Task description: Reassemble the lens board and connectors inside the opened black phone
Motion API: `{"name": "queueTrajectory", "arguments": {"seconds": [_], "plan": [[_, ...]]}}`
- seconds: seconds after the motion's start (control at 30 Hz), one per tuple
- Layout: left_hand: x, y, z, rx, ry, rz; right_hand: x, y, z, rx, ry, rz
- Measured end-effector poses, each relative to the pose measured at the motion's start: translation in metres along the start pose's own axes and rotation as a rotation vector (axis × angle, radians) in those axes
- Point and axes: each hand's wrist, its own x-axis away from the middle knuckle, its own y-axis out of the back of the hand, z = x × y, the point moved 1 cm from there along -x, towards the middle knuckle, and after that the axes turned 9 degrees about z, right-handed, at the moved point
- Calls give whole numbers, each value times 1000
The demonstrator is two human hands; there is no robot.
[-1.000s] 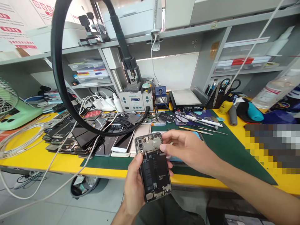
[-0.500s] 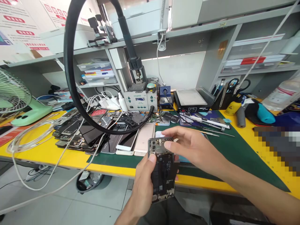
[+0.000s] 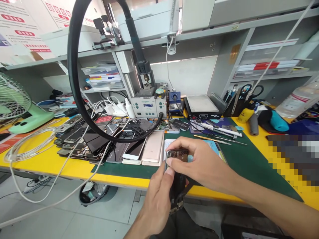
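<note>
My left hand is closed around the left side of a smartphone with its back cover off. The dark battery, metal plates and a strip of parts at the bottom end show. My right hand reaches over the phone's upper end from the right. Its thumb presses near the camera corner, close to my left thumb, and its fingers curl over the top edge. The cameras are hidden under the right thumb. The phone is tilted, held in the air before the bench edge.
Several phones, among them a pink-gold one, lie behind my hands on the green mat. A rework station with a looping black hose, a heating plate and tweezers stand or lie farther back. White cables hang left.
The phone has turned and tilted, showing its inside at a steeper slant. My right thumb has moved left across its upper end to the camera corner. The view has shifted slightly.
</note>
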Motion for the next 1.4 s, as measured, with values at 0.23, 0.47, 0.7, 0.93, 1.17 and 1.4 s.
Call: {"name": "queueTrajectory", "arguments": {"seconds": [0.23, 0.47, 0.7, 0.93, 1.17, 1.4], "plan": [[0, 3, -5, -73, -23, 46, 1, -1, 0, -77, -6, 42], [2, 3, -4, -70, 20, 29, 2, -1, -3, -123, -12, 67], [5, 5, -6, -35, 52, 43, 2, 3, -7, -184, 6, 90], [7, 4, -7, 56, 43, 66, 3, 2, -6, -143, 23, 54], [8, 5, -8, 100, 92, 145, 2, 1, -3, -191, 24, 59], [10, 4, -9, 28, 52, 119, 3, 3, -2, -215, -2, 94]]}}
